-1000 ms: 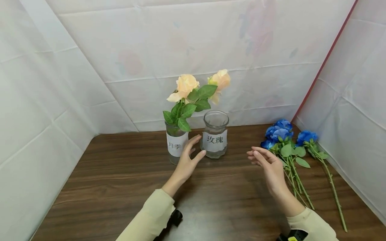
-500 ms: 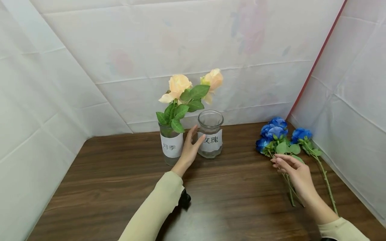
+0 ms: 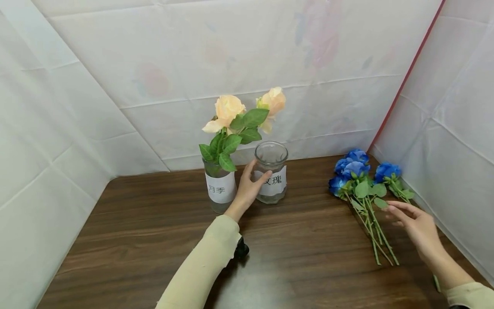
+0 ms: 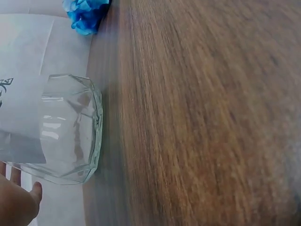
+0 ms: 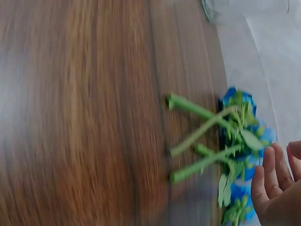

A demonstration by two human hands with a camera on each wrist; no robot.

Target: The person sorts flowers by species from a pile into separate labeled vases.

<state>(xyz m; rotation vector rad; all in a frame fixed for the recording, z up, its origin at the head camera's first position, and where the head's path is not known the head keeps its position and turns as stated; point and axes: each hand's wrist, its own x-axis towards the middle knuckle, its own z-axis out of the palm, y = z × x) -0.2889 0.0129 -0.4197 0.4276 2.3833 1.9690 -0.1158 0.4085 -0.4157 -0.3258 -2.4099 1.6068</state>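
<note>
In the head view, my left hand holds an empty glass vase, thumb across its white paper label and fingers at its far left side. The vase's faceted base stands on the wooden table in the left wrist view. My right hand is over the right side of the table, fingers loosely bent, with its fingertips at a leaf of several blue roses. The right wrist view shows its fingers beside these flowers and nothing gripped. A separate blue rose lies behind that hand, its stem partly hidden.
Left of the held vase stands a second labelled glass vase with two peach roses in it. A peach bloom leans over the held vase. White cloth walls border the brown table at the back and sides.
My right hand has moved right and toward me, across the blue roses, to their right side. My left hand has moved right onto the glass vase, its thumb now over the label.
</note>
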